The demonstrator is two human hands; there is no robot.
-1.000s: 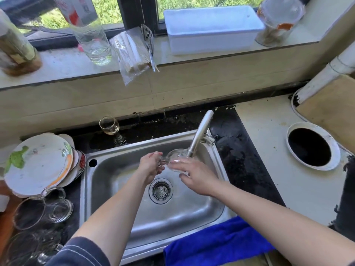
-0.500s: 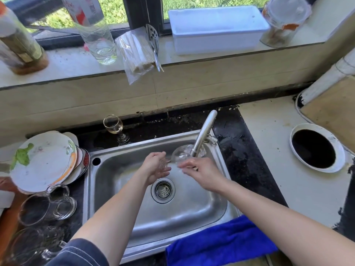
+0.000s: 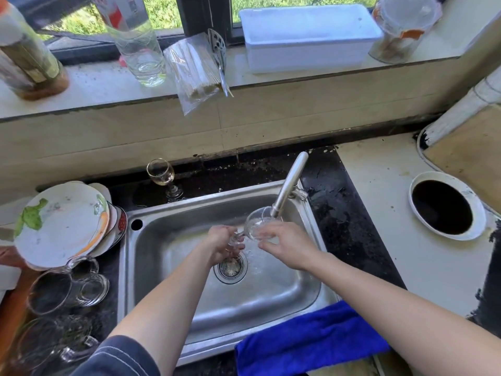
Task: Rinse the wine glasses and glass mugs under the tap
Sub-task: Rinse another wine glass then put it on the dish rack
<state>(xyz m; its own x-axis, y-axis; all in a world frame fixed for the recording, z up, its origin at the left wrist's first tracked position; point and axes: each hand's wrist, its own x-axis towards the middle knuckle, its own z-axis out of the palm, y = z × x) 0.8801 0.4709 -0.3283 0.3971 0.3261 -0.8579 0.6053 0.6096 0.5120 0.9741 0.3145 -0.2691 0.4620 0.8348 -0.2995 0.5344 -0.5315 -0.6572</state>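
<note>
Clear glass catches the light between the two hands: a wine glass (image 3: 256, 225) lies tilted on its side over the steel sink (image 3: 168, 267), its bowl right under the mouth of the tap (image 3: 289, 183). The left hand (image 3: 223, 244) has its fingers curled round the stem and foot end. The right hand (image 3: 286, 244) closes its fingers and thumb lightly on the near side of the bowl. Water (image 3: 253, 253) splashes down between the hands, and the drain (image 3: 230, 267) sits just below the left hand.

Beyond the left hand, on the dark surface (image 3: 339, 202) behind the sink rim, a second wine glass (image 3: 160, 172) stands upright, well apart from both hands. Far out to the left of the left hand, glass mugs (image 3: 62, 290) lie on their sides, with a stack of plates (image 3: 62, 223) leaning just beyond them. Under the right forearm, a blue cloth (image 3: 311, 340) drapes over the sink's near edge. To the right of the right hand, a round hole with a white rim (image 3: 444, 206) is set into the pale part of the surface. Far beyond both hands, the windowsill (image 3: 89, 85) carries a white tub (image 3: 309, 36), a clear tumbler (image 3: 141, 52) and a plastic bag of sticks (image 3: 195, 71).
</note>
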